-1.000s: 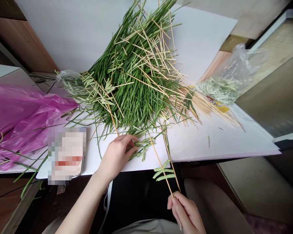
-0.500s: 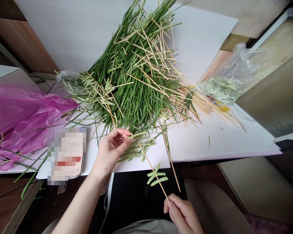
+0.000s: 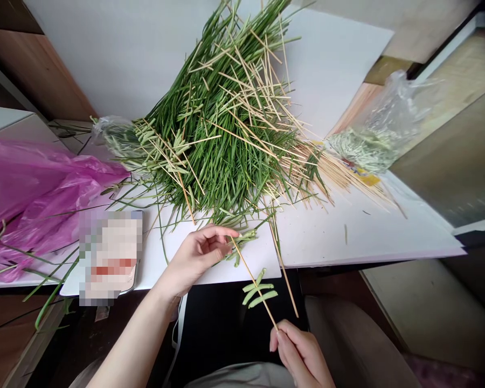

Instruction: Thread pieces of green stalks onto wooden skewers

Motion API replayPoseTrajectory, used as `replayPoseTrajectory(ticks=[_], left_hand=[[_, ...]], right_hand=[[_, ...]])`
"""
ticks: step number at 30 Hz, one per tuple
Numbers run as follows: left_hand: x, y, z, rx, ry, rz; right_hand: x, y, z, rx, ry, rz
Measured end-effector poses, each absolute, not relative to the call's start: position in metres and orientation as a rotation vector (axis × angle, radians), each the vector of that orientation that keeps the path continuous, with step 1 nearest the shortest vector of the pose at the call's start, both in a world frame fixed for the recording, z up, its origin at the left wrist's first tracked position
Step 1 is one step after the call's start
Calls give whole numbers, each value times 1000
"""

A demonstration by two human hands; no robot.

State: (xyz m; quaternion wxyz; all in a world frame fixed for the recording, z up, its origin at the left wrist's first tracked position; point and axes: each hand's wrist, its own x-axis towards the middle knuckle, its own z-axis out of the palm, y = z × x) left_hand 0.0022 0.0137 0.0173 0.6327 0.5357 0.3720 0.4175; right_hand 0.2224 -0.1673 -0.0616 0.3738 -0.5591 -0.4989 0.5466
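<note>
My right hand point(image 3: 301, 350), its fingers closed, grips the lower end of a thin wooden skewer point(image 3: 248, 271). Several short green stem pieces point(image 3: 260, 289) are threaded crosswise on the skewer. My left hand point(image 3: 204, 250) is at the skewer's upper tip, thumb and index finger curled towards each other. Whatever lies between those fingertips is hidden or too small to make out. Loose cut green pieces point(image 3: 247, 236) lie on the white surface just beside and behind the left fingertips.
A big heap of long green stalks point(image 3: 226, 145) covers the table's middle, with many loose skewers point(image 3: 262, 91) on it. A pink plastic bag point(image 3: 44, 199) and a phone point(image 3: 117, 253) are at left. A clear bag point(image 3: 367, 145) of pale green pieces stands right.
My left hand has moved right and slightly down, bringing its fingertips to the skewer's tip. The right hand and the threaded skewer have barely shifted.
</note>
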Motion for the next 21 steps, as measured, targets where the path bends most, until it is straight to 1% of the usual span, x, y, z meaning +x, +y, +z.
replayPoseTrajectory(ticks=[8,17,21], left_hand=[[6,13,11,1058,802,977],[5,17,10,772,837,1100],[6,16,12,781,833,1075]], right_hand=[[222,-168,-60,-1425,-1336,1356],[227,-170,-62,-1442,-1310,1375],[227,-168,-62,-1459,-1326,1344]])
